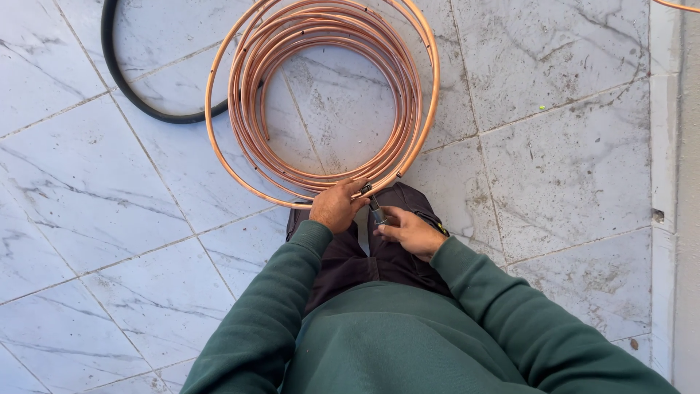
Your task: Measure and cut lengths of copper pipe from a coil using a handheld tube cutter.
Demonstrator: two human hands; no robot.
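Left hand: your left hand (336, 206) is closed over the near end of the copper tube coil (328, 95), fingers curled around the smooth pipe.
Right hand: your right hand (410, 232) pinches a small dark metal tool (376, 212) just right of the left hand, fingers wrapped round its lower part.
Tool: short and blocky, it meets the tube's end between your hands; how it sits on the pipe is too small to tell.
Coil: many round loops of shiny reddish copper, lying flat on the floor, spreading far from your hands.
Hose: a black rubbery hose (120, 76) curves far left, passing under the coil's left edge.
Floor: glossy grey-veined marble tiles (561, 168), dusty along the grout lines.
Sleeves: soft dark green knit sleeves (474, 284) cover both arms.
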